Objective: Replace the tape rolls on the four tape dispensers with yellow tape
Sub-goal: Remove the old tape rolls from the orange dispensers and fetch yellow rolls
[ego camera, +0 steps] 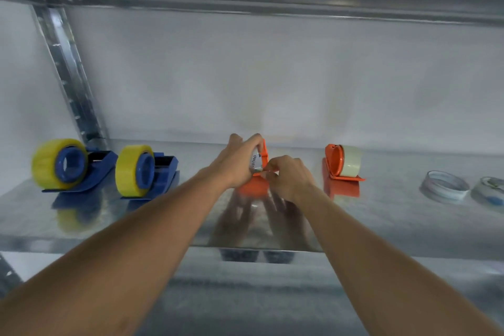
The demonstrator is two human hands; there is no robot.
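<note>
Both hands (257, 169) grip the middle orange dispenser (253, 185).

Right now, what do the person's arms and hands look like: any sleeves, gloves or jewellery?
Both forearms are bare up to the frame edge, with no sleeves in view. The left hand and right hand wear no gloves; no watch, ring or bracelet is visible.

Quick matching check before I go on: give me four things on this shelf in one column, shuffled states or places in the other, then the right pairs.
1. far-left blue dispenser
2. middle orange dispenser
3. right orange dispenser
4. loose tape rolls

A. carries a pale, clear-looking roll
B. lying flat at the shelf's right end
C. carries a yellow roll
D. gripped by the left hand and right hand

Pairs: 1-C, 2-D, 3-A, 4-B
</note>
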